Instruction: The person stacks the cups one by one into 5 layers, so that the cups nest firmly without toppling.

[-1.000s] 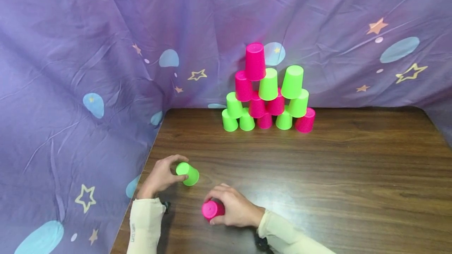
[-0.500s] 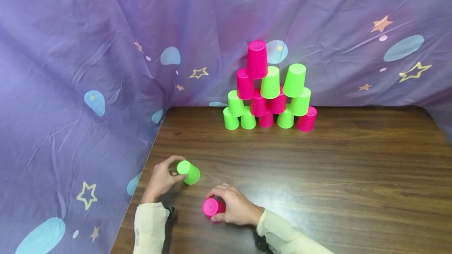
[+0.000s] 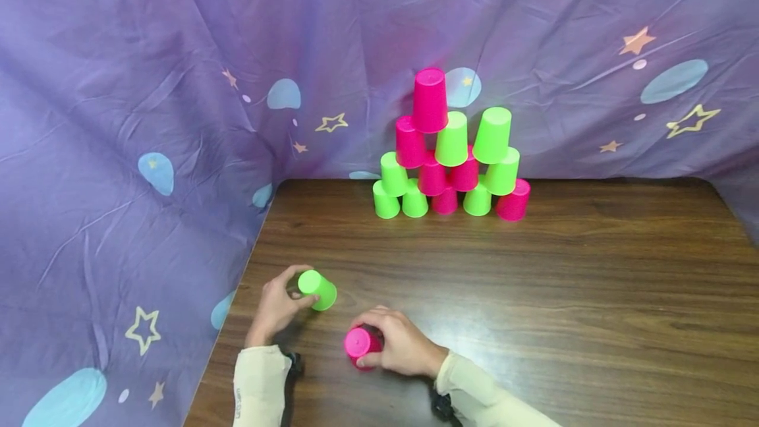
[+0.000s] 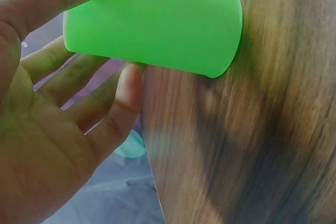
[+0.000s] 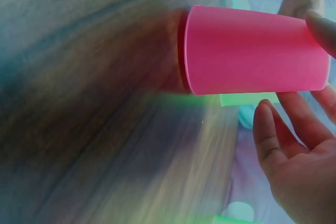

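My left hand [image 3: 275, 307] grips an upside-down green cup [image 3: 321, 292] between thumb and fingers, at the left part of the table. In the left wrist view the green cup [image 4: 157, 24] has its rim right at the wood. Nearer to me and to the right, my right hand [image 3: 408, 348] holds a pink cup [image 3: 360, 342], also bottom up. The pink cup [image 5: 252, 51] stands close over the tabletop in the right wrist view, its rim edged by a dark shadow. A short gap separates the two held cups.
At the back of the wooden table [image 3: 563, 282] rises a stepped stack of several upside-down green and pink cups. A single pink cup [image 3: 430, 101] tops its left side; a green cup [image 3: 492, 136] stands high at the right. A purple star-patterned cloth [image 3: 196, 84] hangs behind and left.
The right hand has shifted slightly right and away from me with the pink cup. My left forearm has swung a little rightward while that hand stays at the green cup.
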Demonstrator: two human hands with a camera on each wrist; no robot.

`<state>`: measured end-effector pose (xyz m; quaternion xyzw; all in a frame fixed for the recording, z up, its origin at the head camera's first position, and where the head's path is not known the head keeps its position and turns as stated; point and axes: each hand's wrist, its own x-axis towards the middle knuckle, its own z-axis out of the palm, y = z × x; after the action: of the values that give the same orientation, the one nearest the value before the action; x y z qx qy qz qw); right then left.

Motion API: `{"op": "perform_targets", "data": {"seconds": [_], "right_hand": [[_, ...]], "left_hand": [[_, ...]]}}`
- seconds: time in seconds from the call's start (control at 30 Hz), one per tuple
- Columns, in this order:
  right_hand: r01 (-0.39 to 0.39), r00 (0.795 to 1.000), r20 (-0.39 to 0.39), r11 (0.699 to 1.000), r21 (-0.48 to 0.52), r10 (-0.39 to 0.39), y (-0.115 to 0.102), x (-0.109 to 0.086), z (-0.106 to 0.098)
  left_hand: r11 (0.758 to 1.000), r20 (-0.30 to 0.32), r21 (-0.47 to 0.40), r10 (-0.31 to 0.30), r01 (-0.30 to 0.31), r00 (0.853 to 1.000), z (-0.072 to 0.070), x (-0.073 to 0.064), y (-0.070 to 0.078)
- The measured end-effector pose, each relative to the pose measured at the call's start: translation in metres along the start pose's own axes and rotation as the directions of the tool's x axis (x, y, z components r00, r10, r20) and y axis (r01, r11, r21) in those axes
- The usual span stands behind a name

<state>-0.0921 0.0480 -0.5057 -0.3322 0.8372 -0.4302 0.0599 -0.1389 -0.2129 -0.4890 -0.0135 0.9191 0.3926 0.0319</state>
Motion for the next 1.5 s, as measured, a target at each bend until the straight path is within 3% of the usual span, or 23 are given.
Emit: {"op": "perform_targets", "data": {"seconds": [0.23,0.43,0.67,0.9,1.2,1.5], "right_hand": [[0.006,0.998,-0.056,1.000,0.010,-0.005,0.005,-0.002,-0.008],[-0.035,0.994,-0.104,0.998,0.054,0.041,0.011,-0.004,-0.021],[-0.113,0.979,-0.162,0.990,0.088,0.126,0.018,-0.006,-0.040],[-0.162,0.958,-0.230,0.984,0.069,0.174,0.026,-0.006,-0.060],[-0.125,0.939,-0.320,0.992,0.019,0.124,0.036,-0.004,-0.100],[-0.110,0.930,-0.356,0.994,-0.020,0.096,0.037,0.003,-0.144]], "left_hand": [[0.999,-0.020,-0.033,-0.001,0.000,1.000,0.005,-0.002,0.004],[0.998,-0.051,-0.053,0.014,-0.017,0.999,0.008,-0.003,0.009],[0.996,-0.088,-0.080,0.022,-0.029,0.996,0.013,-0.001,0.016],[0.993,-0.072,-0.107,0.048,-0.055,0.996,0.020,0.002,0.025],[0.976,-0.082,-0.140,0.154,-0.164,0.985,0.037,0.007,0.040],[0.960,-0.052,-0.176,0.212,-0.217,0.976,0.050,0.009,0.050]]}}
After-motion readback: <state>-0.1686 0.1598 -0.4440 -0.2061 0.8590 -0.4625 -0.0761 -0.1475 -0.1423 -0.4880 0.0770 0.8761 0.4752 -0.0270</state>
